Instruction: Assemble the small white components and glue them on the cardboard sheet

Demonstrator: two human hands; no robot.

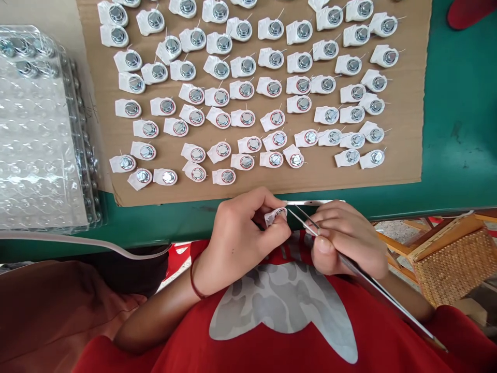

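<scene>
Between the thumb and fingers of my left hand (248, 233) is a small white piece (274, 215) with a round metal part, partly covered by the thumb. My right hand (345, 238) grips metal tweezers (373, 282), whose two slightly parted tips point at the white piece. A thin metal tool (314, 202) lies along the table edge just beyond both hands. Rows of similar white pieces with round silver parts, such as one near the front (224, 176), lie on the brown cardboard (194, 192).
Clear plastic trays (39, 150) are stacked at the left on the green table (458, 129). A pale cable (116, 249) runs along the front left edge. A red object (468, 13) lies at the top right. A woven chair (458, 264) stands at the right.
</scene>
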